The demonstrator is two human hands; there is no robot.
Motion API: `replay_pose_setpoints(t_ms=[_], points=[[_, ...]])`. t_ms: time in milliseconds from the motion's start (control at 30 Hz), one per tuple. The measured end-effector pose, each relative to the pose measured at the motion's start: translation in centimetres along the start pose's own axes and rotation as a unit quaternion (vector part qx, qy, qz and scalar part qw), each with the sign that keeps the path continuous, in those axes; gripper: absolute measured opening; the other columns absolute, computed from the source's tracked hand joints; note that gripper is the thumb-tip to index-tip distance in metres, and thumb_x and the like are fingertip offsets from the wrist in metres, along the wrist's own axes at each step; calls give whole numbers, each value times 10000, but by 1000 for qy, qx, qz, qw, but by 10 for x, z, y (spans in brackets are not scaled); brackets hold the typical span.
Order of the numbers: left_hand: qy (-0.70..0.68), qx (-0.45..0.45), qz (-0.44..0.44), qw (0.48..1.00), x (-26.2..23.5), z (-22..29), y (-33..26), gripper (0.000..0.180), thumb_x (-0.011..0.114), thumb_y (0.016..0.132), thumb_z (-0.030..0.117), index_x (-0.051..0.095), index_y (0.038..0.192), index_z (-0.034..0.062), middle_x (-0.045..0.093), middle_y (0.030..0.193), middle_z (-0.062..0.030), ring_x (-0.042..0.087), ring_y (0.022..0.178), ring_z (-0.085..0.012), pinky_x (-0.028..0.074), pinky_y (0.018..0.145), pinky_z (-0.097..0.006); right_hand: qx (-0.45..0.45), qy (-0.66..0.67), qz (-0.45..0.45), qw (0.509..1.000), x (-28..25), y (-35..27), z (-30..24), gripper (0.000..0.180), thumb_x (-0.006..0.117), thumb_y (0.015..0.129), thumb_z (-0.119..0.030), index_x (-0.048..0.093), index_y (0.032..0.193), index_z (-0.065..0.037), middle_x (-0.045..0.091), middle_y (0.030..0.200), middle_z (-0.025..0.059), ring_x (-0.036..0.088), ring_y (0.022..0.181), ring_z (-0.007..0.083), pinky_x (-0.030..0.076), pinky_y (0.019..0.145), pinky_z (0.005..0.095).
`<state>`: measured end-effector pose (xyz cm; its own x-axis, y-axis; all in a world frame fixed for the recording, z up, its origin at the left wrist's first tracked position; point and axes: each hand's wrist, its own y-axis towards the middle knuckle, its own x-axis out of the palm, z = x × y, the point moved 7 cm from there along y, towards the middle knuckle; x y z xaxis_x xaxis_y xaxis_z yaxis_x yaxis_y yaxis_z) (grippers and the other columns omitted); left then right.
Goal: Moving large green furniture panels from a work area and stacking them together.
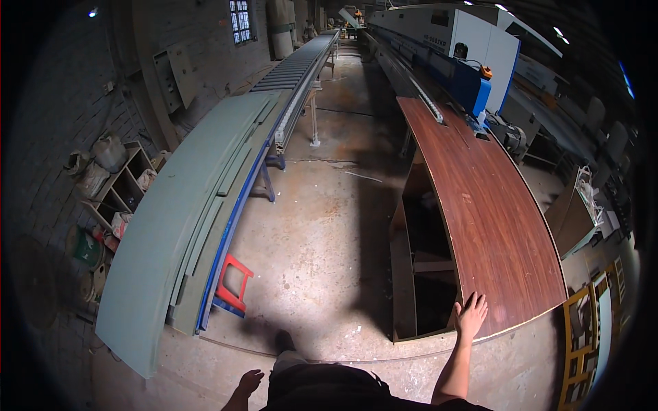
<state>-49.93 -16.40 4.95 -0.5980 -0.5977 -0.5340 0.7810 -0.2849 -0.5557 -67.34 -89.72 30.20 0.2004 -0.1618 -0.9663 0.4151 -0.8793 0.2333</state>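
Observation:
My right hand (pixel 471 316) lies on the near left corner of a long brown wood-grain board (pixel 497 226), its fingers stretched out and apart. That board forms the top of a cabinet-like stand (pixel 404 294) with dark, open compartments facing the aisle. Low at my left side hangs my left hand (pixel 251 381), empty, with the fingers loosely bent and apart from the thumb. It is nearest to the stack of pale green panels (pixel 181 205), but does not touch it.
A blue-framed roller conveyor (pixel 301 58) runs away beyond the green panels. A red stool (pixel 235 282) stands beside that frame. On the right are a long white-and-blue machine (pixel 473 41) and a yellow rack (pixel 579 342). Shelves with bags (pixel 113 185) line the left wall.

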Motion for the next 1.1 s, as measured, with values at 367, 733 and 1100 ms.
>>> replay_pose_setpoints(t_ms=[367, 733, 1100], points=[[49, 52, -28, 997, 4, 14, 26, 247, 572, 865, 190, 644, 1088, 114, 622, 1150, -167, 610, 1031, -304, 511, 862, -380, 13, 8, 2, 1000, -7, 2, -4, 731, 680, 782, -313, 356, 1396, -85, 318, 1452, 201, 322, 1317, 398, 235, 1117, 456], [-64, -153, -20, 986, 8, 8, -13, 369, 572, 892, 275, 609, 1162, 28, 637, 1102, -180, 633, 961, -280, 511, 835, -370, 12, 13, 7, 1000, -6, 4, -9, 728, 693, 764, -284, 372, 1388, -94, 323, 1453, 186, 337, 1315, 379, 236, 1125, 439], [14, 32, -8, 999, 21, -23, -29, 426, 584, 884, 311, 593, 1183, 9, 634, 1106, -191, 638, 941, -265, 512, 818, -365, 10, -12, 9, 1000, 0, -2, 2, 720, 686, 779, -267, 359, 1399, -99, 333, 1454, 175, 354, 1309, 375, 262, 1120, 424]])
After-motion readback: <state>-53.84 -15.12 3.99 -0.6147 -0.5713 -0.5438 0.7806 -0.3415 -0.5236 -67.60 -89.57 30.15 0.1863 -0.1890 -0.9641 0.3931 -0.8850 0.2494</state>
